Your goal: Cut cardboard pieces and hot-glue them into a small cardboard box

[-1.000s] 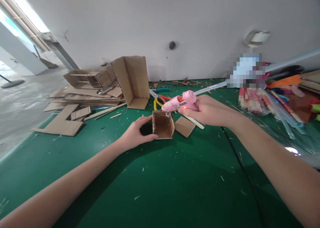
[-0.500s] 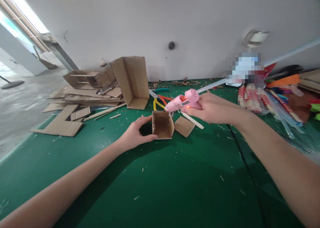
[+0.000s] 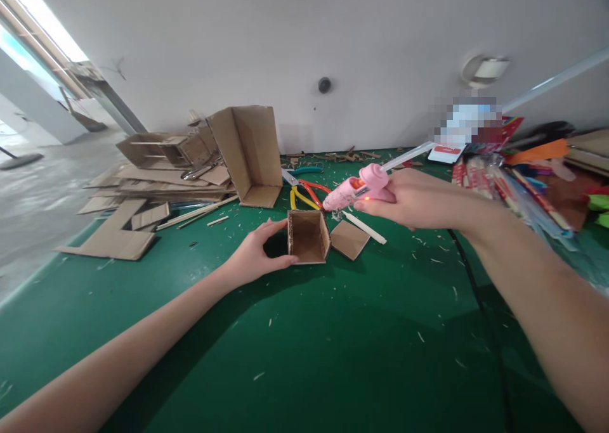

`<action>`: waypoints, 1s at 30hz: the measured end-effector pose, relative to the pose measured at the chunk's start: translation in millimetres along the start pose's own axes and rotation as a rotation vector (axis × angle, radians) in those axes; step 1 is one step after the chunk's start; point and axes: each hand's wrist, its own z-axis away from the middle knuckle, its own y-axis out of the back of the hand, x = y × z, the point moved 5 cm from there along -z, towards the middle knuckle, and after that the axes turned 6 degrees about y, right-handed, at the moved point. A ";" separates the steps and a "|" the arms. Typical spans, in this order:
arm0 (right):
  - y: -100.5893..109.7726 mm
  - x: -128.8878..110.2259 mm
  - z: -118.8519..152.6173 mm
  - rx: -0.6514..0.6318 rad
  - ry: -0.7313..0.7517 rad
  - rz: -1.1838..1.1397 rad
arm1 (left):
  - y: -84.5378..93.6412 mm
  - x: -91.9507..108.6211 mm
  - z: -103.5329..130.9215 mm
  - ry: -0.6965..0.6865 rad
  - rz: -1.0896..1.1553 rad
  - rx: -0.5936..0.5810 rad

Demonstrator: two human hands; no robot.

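A small cardboard box (image 3: 308, 257) stands on the green table with its open side facing me. My left hand (image 3: 257, 252) grips it from the left, thumb at the lower front edge and fingers at the upper left. In my right hand (image 3: 404, 200) is a pink glue gun (image 3: 349, 192) with a small lit light and a long clear glue stick out of its back. Its nozzle is just beyond the box's upper right corner; I cannot tell whether it touches. A square cardboard piece (image 3: 351, 239) lies flat right of the box, beside a whitish stick (image 3: 365, 227).
Behind the box lie scissors (image 3: 304, 197) and teal-handled pliers (image 3: 308, 170). A tall folded cardboard piece (image 3: 257, 157) stands left of them, near stacked cardboard (image 3: 157, 182). Packaged sticks (image 3: 480, 176) and a phone (image 3: 447, 151) are at the right. A black cord (image 3: 469, 274) crosses the table.
My right hand has moved the glue gun slightly to the right, its nozzle going from above the box's right wall to just past its corner. My left hand keeps its grip on the box.
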 end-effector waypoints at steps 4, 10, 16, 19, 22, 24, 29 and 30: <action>-0.7 3.9 -1.2 0.033 -0.075 0.067 | 0.3 0.2 0.7 -0.007 -0.011 0.003; -11.8 -0.5 -6.4 0.059 -0.049 0.029 | 0.1 6.7 -0.1 -0.039 -0.029 0.006; -19.8 -2.7 -8.5 0.041 -0.033 -0.033 | -0.8 6.5 -0.3 -0.028 -0.040 0.018; -21.3 -2.9 -9.4 0.029 -0.039 -0.043 | -1.3 5.9 0.1 -0.024 -0.040 0.013; -20.9 -2.3 -10.0 0.031 -0.036 -0.036 | -1.5 6.1 0.0 -0.022 -0.034 0.003; -20.3 -1.7 -9.7 0.021 -0.032 -0.026 | -1.2 5.9 -0.1 -0.018 -0.031 0.002; -17.5 1.4 -7.4 -0.010 -0.054 -0.005 | -0.2 6.4 -0.7 -0.029 -0.035 0.011; -17.1 1.6 -7.1 -0.011 -0.055 -0.001 | -0.3 7.0 -0.8 -0.034 -0.032 0.008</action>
